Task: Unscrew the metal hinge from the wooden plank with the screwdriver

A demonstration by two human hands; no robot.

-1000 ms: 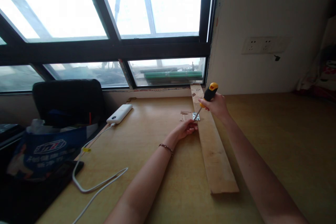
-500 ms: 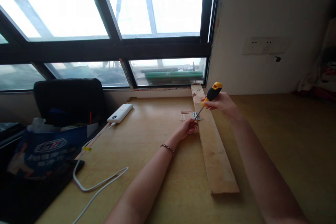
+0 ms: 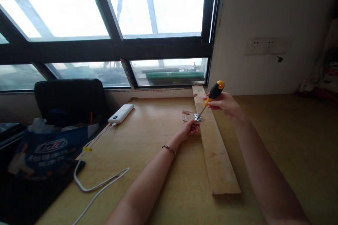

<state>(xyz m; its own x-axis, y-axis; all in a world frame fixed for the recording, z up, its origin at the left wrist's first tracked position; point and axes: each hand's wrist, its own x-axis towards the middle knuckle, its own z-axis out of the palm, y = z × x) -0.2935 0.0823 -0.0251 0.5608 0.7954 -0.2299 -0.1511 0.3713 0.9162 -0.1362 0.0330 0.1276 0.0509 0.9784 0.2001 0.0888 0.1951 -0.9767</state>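
A small metal hinge (image 3: 197, 116) lies at the left edge of a long wooden board (image 3: 217, 151). My left hand (image 3: 189, 128) is closed, its thumb and fingertips pinching at the hinge's near edge. In my right hand (image 3: 223, 103) is a screwdriver (image 3: 215, 92) with a black and yellow handle, held tilted. Its shaft slants down and left, and the tip meets the hinge beside my left thumb. Any screw under the tip is too small to make out. Just left of the hinge, a few small pieces (image 3: 187, 113) lie on the wooden tabletop (image 3: 158, 119).
A white power bank (image 3: 120, 114) with a white cable (image 3: 105, 182) lies at the table's left side. Beyond that edge stand a black chair (image 3: 70, 95) and a blue bag (image 3: 50, 151). The window (image 3: 169, 49) and a wall with sockets (image 3: 268, 46) bound the far side.
The screwdriver's handle has tipped slightly to the right and up, and my right hand shifted with it. My left hand and the board stay nearly in place.
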